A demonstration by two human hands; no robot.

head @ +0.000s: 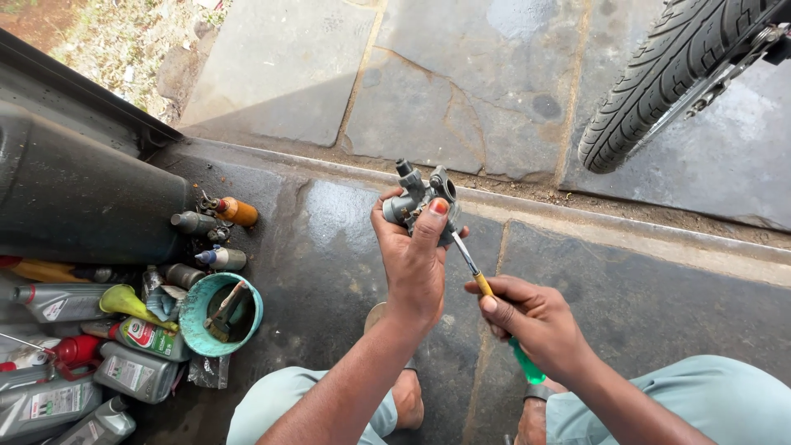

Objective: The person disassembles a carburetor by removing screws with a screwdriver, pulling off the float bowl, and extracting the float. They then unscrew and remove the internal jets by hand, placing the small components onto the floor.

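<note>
Left hand (414,259) grips a grey metal carburettor (418,198) upright; right hand (531,317) (fist closed) aims a green-handled screwdriver (494,306) diagonally up-left, tip meeting the carburettor's lower right.

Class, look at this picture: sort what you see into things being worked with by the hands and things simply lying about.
In use:
left hand gripping the grey metal engine part
right hand holding the screwdriver, tip at that part

Lying about:
oil bottles
teal tub with a brush inside
yellow funnel
orange-capped bottle
tyre
</note>
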